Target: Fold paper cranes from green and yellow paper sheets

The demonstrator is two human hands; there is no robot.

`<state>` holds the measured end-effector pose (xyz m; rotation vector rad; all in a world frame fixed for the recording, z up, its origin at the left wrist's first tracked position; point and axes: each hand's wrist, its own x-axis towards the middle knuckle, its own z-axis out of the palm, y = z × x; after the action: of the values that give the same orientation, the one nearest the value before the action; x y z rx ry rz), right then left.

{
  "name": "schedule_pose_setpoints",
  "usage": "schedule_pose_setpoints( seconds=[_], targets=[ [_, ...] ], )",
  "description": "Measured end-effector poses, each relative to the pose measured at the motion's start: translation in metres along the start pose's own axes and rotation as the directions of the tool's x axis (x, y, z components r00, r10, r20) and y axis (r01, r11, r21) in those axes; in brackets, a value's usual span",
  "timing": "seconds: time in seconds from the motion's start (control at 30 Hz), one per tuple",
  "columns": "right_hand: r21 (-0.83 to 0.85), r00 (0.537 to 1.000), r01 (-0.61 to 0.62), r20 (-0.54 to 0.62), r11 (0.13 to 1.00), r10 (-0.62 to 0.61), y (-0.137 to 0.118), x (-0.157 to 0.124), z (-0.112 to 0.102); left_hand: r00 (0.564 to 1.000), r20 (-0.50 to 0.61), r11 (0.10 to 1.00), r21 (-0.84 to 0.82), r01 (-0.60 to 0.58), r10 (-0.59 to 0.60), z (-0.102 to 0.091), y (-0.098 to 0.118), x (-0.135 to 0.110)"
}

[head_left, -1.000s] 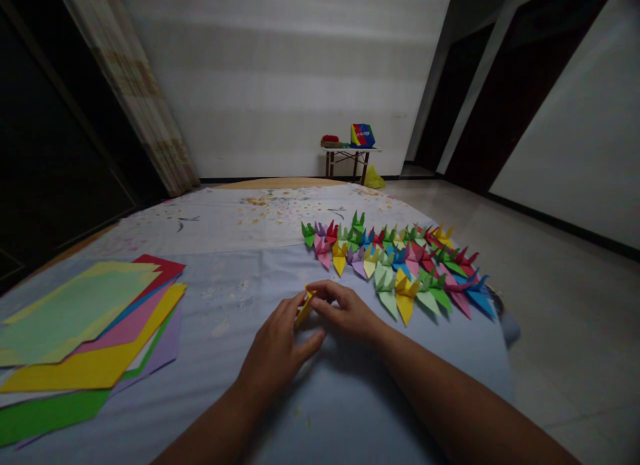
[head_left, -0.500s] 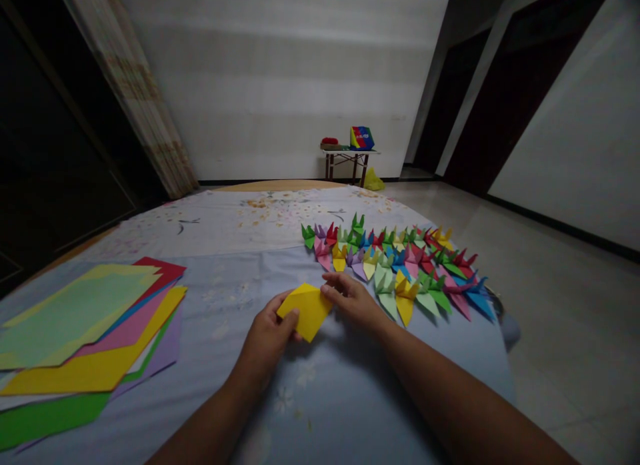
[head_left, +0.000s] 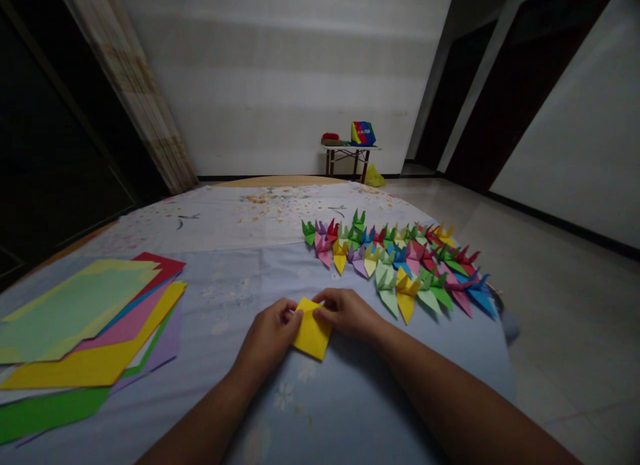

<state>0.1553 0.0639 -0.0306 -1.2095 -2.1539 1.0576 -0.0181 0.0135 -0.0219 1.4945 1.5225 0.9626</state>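
Note:
A folded yellow paper (head_left: pixel 311 335) lies on the pale blue cloth (head_left: pixel 360 398) between my hands. My left hand (head_left: pixel 267 338) pinches its upper left corner, fingers curled. My right hand (head_left: pixel 347 313) grips its top edge from the right, fingers closed on the paper. Just beyond my right hand sit several folded paper cranes (head_left: pixel 400 262) in many colours, laid in rows.
A fanned stack of coloured paper sheets (head_left: pixel 85 325) lies at the left. A floral white cloth (head_left: pixel 240 215) covers the far part of the surface. A small table (head_left: pixel 347 160) with a coloured box stands at the back wall. Tiled floor (head_left: pixel 565 285) is at the right.
The yellow paper went from edge-on between my fingers to a flat wide shape, and now lies lower and closer as a narrower folded piece. Both hands drew slightly toward me.

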Motion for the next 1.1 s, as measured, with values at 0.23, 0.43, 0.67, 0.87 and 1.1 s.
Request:
schedule_pose_setpoints(
  seconds=[0.23, 0.43, 0.67, 0.87, 1.1],
  targets=[
    [-0.315, 0.987, 0.142, -0.023, 0.939, -0.158, -0.005, -0.006, -0.008, 0.994, -0.027, 0.954, 0.285, -0.09, 0.102, -0.007, 0.002, 0.002],
    [-0.278, 0.931, 0.351, 0.0, 0.894, -0.365, 0.002, -0.006, -0.021, 0.975, -0.071, 0.872, 0.466, -0.153, 0.209, -0.012, -0.004, 0.006],
    [-0.275, 0.903, 0.422, 0.208, 0.864, -0.375, -0.008, -0.01, -0.025, 0.971, 0.019, 0.834, 0.508, -0.213, 0.236, -0.011, -0.005, 0.003],
    [-0.24, 0.898, 0.431, 0.215, 0.87, -0.385, -0.006, -0.008, -0.023, 0.954, 0.081, 0.817, 0.498, -0.29, 0.29, -0.011, -0.008, 0.003],
    [-0.152, 0.88, 0.442, 0.264, 0.884, -0.395, 0.003, -0.009, -0.031, 0.919, 0.172, 0.752, 0.532, -0.389, 0.354, -0.008, -0.009, -0.001]
  ],
)
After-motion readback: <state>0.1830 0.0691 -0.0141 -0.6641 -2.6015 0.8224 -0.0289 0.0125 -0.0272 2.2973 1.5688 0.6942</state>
